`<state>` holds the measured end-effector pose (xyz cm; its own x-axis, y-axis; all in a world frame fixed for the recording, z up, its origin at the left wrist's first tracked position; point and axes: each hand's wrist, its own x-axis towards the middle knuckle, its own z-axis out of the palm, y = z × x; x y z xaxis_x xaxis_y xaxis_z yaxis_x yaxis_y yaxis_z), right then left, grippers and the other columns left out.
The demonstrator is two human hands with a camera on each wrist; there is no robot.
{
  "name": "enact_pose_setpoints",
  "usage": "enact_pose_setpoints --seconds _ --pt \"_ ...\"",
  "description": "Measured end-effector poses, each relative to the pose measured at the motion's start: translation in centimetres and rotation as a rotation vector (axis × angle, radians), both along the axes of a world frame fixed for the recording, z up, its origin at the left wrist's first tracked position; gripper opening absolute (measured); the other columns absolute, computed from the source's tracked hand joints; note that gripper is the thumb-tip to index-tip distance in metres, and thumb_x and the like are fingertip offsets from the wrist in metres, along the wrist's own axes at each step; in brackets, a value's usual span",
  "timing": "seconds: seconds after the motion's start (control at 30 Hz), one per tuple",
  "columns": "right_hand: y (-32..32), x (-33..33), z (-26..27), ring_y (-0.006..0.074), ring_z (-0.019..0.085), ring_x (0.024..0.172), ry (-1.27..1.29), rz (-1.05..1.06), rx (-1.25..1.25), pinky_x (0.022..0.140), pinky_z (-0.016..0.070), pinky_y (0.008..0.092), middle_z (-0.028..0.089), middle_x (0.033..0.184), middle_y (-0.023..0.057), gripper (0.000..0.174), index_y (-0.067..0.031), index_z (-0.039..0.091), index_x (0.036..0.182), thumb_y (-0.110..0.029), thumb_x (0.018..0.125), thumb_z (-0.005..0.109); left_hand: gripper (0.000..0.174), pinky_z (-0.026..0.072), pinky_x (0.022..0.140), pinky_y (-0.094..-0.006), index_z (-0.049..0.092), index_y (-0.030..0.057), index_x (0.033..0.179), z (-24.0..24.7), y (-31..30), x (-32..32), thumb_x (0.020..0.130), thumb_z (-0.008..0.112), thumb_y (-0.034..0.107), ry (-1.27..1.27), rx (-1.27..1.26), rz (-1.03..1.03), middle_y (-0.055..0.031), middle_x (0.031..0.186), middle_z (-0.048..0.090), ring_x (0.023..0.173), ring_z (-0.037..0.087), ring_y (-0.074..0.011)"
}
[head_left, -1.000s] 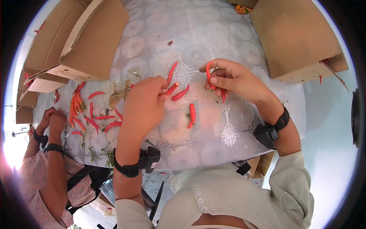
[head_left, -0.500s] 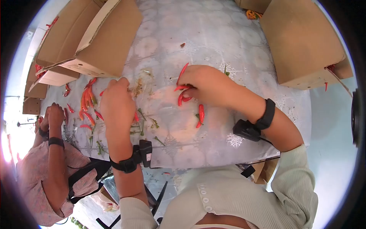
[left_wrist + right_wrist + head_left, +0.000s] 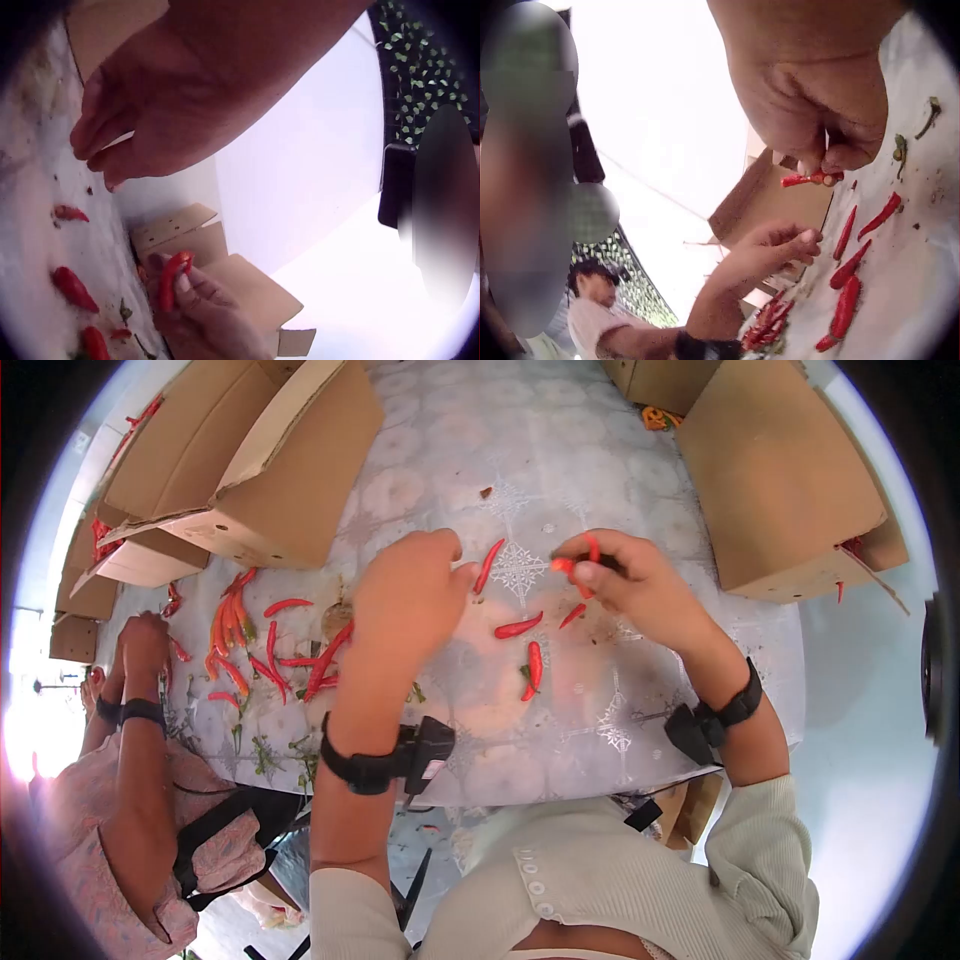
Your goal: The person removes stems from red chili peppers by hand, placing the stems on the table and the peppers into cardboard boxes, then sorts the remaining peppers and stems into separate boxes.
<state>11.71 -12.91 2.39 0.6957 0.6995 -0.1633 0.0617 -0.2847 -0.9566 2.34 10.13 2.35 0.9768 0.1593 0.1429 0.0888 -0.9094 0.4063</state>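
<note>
My left hand [image 3: 415,590] hovers above the middle of the table, fingers bent loosely and nothing between them in the left wrist view. Just right of its thumb lies a red chili pepper [image 3: 487,565]. My right hand [image 3: 650,585] holds red chili peppers [image 3: 802,180] between thumb and fingers; one curves up past the index finger. On the cloth between and below the hands lie a plump red chili [image 3: 519,626], a small red piece [image 3: 572,616], and red chilies with a green stem [image 3: 532,670].
Left of my left arm are several red chilies [image 3: 290,606], an orange-red bunch [image 3: 232,622] and green stem scraps [image 3: 262,755]. Cardboard boxes stand at the left [image 3: 300,480] and right [image 3: 780,490]. Another person's hands [image 3: 145,645] work at the table's left end.
My left hand, holding a chili a second ago, went left to the other chilies and has come back right without it. My right hand moved to the middle, then back right, still holding chilies.
</note>
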Motion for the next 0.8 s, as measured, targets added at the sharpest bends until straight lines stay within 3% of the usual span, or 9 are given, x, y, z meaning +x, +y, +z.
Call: enact_pose_setpoints --seconds 0.03,0.13,0.23,0.33,0.43,0.53,0.63,0.8 --pt "-0.8 0.2 0.3 0.0112 0.051 0.075 0.154 -0.043 0.006 0.066 0.0456 0.0275 0.058 0.087 0.0020 0.015 -0.0002 0.062 0.105 -0.008 0.092 0.060 0.017 0.0490 0.072 -0.0416 0.064 0.0017 0.094 -0.2 -1.0 0.6 0.083 0.068 0.014 0.021 0.053 0.013 -0.0171 0.088 0.065 0.083 0.063 -0.0334" --pt "-2.6 0.0 -0.1 0.0106 0.052 0.077 0.023 -0.111 -0.086 0.068 0.0460 0.0273 0.058 0.087 0.0014 0.015 -0.0017 0.062 0.105 -0.007 0.091 0.061 0.014 0.0478 0.072 -0.0434 0.063 0.0025 0.090 -1.8 -2.0 1.4 0.082 0.068 0.012 0.051 0.106 -0.012 -0.0170 0.087 0.063 0.084 0.062 -0.0347" --pt "-3.5 -0.8 -1.0 0.0247 0.058 0.080 -0.312 -0.037 -0.176 0.075 0.0475 0.0326 0.061 0.090 0.0129 0.014 -0.0013 0.061 0.098 -0.005 0.085 0.062 0.013 0.0476 0.073 -0.0443 0.061 0.0031 0.087 -2.1 -2.3 1.4 0.080 0.069 0.011 0.089 0.060 -0.095 -0.0164 0.087 0.062 0.085 0.061 -0.0355" --pt "-2.9 -1.2 -2.2 0.0244 0.059 0.083 -0.657 0.077 -0.118 0.075 0.0486 0.0341 0.060 0.094 0.0099 0.024 -0.0040 0.063 0.107 -0.003 0.083 0.066 0.017 0.0480 0.074 -0.0446 0.060 0.0041 0.088 -1.1 -2.8 0.1 0.078 0.070 0.012 0.145 -0.022 -0.189 -0.0160 0.089 0.061 0.086 0.061 -0.0360" --pt "-1.7 -1.7 -2.5 0.0330 0.059 0.089 -0.778 0.256 -0.213 0.078 0.0491 0.0386 0.058 0.097 0.0144 0.025 -0.0037 0.062 0.102 -0.002 0.078 0.068 0.021 0.0487 0.076 -0.0448 0.059 0.0043 0.091 -0.1 -4.7 -1.9 0.077 0.071 0.014 0.156 -0.006 -0.240 -0.0160 0.092 0.061 0.085 0.061 -0.0365" --pt "-1.1 -1.7 -2.5 0.0347 0.058 0.090 -0.820 0.317 -0.358 0.076 0.0486 0.0416 0.057 0.095 0.0145 0.022 -0.0035 0.060 0.097 -0.002 0.076 0.068 0.021 0.0497 0.077 -0.0460 0.058 0.0030 0.094 -0.3 -7.2 -2.8 0.078 0.068 0.013 0.149 0.010 -0.202 -0.0167 0.093 0.060 0.086 0.061 -0.0366" --pt "-1.5 -2.4 -2.5 0.0370 0.059 0.087 -0.878 0.285 -0.387 0.076 0.0488 0.0453 0.057 0.094 0.0159 0.011 -0.0031 0.055 0.089 -0.010 0.081 0.059 0.019 0.0509 0.075 -0.0476 0.057 0.0012 0.093 -0.6 -8.2 -3.1 0.077 0.065 0.010 0.232 0.017 -0.171 -0.0178 0.092 0.059 0.086 0.062 -0.0372" --pt "-3.7 -4.1 -1.7 0.0381 0.058 0.085 -0.834 0.176 -0.351 0.075 0.0477 0.0458 0.058 0.091 0.0172 0.014 -0.0018 0.056 0.092 -0.005 0.080 0.062 0.019 0.0518 0.073 -0.0488 0.057 0.0003 0.090 -1.0 -8.4 -4.4 0.074 0.062 0.007 0.232 0.055 -0.141 -0.0199 0.091 0.059 0.085 0.062 -0.0384"
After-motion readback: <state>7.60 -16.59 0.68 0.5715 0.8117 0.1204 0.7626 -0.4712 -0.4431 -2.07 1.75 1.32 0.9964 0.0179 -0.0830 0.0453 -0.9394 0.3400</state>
